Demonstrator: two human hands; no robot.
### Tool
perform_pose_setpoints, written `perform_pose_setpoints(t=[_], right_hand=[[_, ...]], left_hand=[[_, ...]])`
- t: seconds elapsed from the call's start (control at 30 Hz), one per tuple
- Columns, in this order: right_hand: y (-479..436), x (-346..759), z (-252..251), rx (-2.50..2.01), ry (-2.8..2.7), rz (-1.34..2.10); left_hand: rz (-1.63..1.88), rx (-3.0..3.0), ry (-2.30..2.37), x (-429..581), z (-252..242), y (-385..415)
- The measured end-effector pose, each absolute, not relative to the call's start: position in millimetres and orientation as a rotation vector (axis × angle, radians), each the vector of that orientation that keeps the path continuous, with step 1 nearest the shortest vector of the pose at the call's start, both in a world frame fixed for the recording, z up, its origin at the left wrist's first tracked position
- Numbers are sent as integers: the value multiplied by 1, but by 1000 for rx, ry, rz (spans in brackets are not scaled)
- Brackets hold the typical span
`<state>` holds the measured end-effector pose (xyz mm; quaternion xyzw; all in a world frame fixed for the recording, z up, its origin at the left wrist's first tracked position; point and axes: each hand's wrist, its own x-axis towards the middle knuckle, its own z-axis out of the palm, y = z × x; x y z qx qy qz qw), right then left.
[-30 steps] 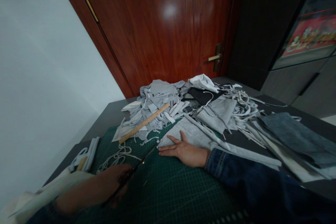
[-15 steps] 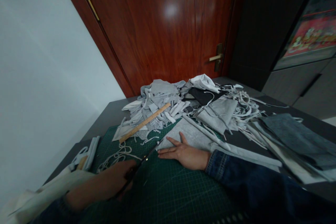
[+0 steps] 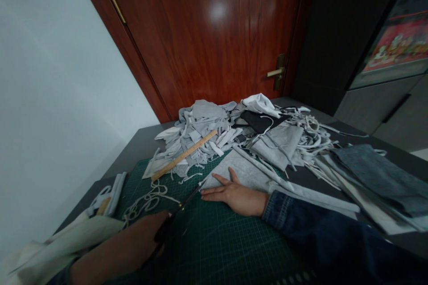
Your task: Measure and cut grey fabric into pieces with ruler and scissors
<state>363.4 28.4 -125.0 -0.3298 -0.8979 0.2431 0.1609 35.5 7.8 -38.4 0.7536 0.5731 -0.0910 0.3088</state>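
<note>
My left hand (image 3: 142, 238) is closed around the dark handles of a pair of scissors (image 3: 190, 196). The blades point up and to the right, their tips at the left corner of a light grey piece of fabric (image 3: 245, 167). Fingers spread, my right hand (image 3: 230, 193) lies flat on that fabric near the same corner, pressing it on the green cutting mat (image 3: 214, 236). A loose thin cord (image 3: 150, 200) curls on the mat left of the scissors.
A wooden ruler (image 3: 183, 156) rests across a heap of grey scraps (image 3: 203, 118). Behind the fabric lie a black cloth (image 3: 259, 121) and tangled strips (image 3: 310, 131). Folded dark grey fabric (image 3: 374, 171) is at right, cream cloth (image 3: 76, 236) at left. A door (image 3: 200, 35) stands behind.
My left hand has drawn back slightly down and left with the scissors, their tips staying by the fabric's corner. The right hand stays in place.
</note>
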Motion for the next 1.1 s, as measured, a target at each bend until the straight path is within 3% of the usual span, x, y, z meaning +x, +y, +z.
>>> perform_pose_setpoints(t=[0.17, 0.87, 1.1], right_hand=[[27, 363, -123, -958, -2574, 700], [27, 362, -123, -924, -2544, 727], [26, 362, -122, -947, -2570, 707]], left_hand=[[-392, 2120, 1505, 47, -35, 7], [-309, 2237, 1452, 51, -40, 6], [-451, 2177, 1581, 35, -48, 0]])
